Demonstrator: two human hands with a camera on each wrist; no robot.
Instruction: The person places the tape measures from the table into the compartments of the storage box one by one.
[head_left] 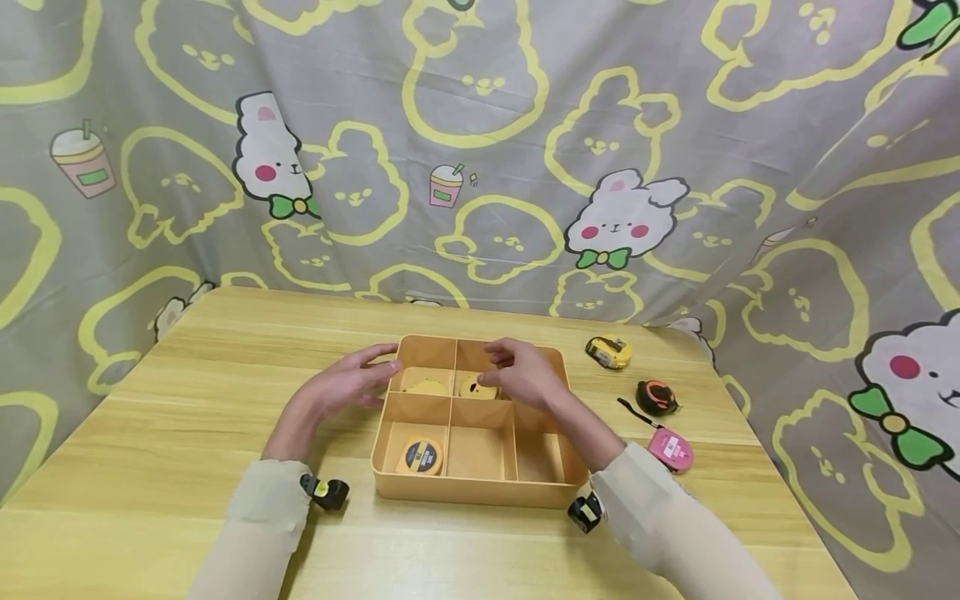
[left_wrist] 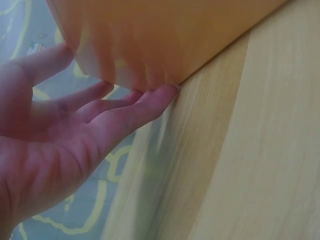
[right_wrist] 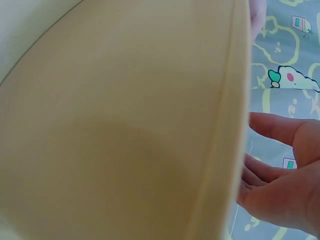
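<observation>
label (head_left: 672, 448) on the pink tape measure (head_left: 684, 461) can't really be read, fwiw, while a yellow tape measure (head_left: 474, 392) is seen in a rear slot of the tan box (head_left: 480, 490) beside a spread right hand (head_left: 522, 377), the box's left wall being touched by a spread left hand (head_left: 343, 385).

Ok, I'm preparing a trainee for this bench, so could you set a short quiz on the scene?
1. How many objects lie loose on the table, outside the box?
2. True or false: the left hand holds a tape measure.
3. Fill in: the right hand reaches into the box's ___ row (near or far).

Key: 1. Three: yellow tape measure, black-and-orange one, pink one. 2. False; the left hand touches the box's outer wall. 3. Far.
</observation>
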